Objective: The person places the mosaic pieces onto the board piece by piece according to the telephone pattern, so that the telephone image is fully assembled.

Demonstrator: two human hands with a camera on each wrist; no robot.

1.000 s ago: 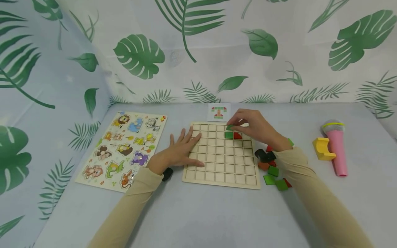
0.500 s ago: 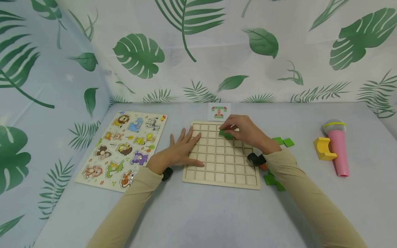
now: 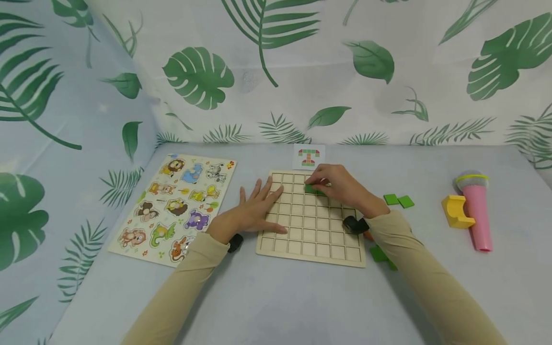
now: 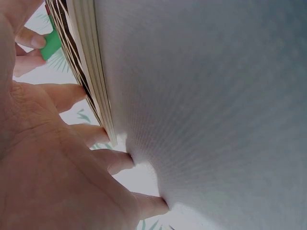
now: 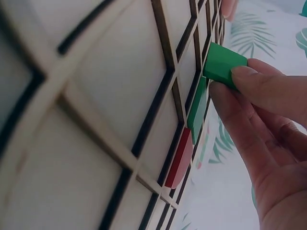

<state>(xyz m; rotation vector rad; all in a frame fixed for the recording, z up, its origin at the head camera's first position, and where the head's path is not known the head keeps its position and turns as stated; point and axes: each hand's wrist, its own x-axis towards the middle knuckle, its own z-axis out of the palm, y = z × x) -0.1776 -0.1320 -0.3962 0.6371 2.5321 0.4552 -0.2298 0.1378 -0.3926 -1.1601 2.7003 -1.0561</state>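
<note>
A person's right hand (image 3: pixel 344 187) pinches a green square tile (image 5: pixel 223 65), left hand (image 3: pixel 251 211) splayed partly over a wooden grid board (image 3: pixel 310 235) holding red and green tiles (image 5: pixel 197 109).

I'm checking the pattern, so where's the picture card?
In the head view, the picture card lies slightly right of centre, just beyond the grid board, near the right hand.

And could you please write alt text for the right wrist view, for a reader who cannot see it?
Close-up of a right hand pinching a green tile at a wooden board divided into squares. A second green tile and a red tile with a curved edge lie side by side in the board. Leaf-patterned cloth shows behind.
</note>
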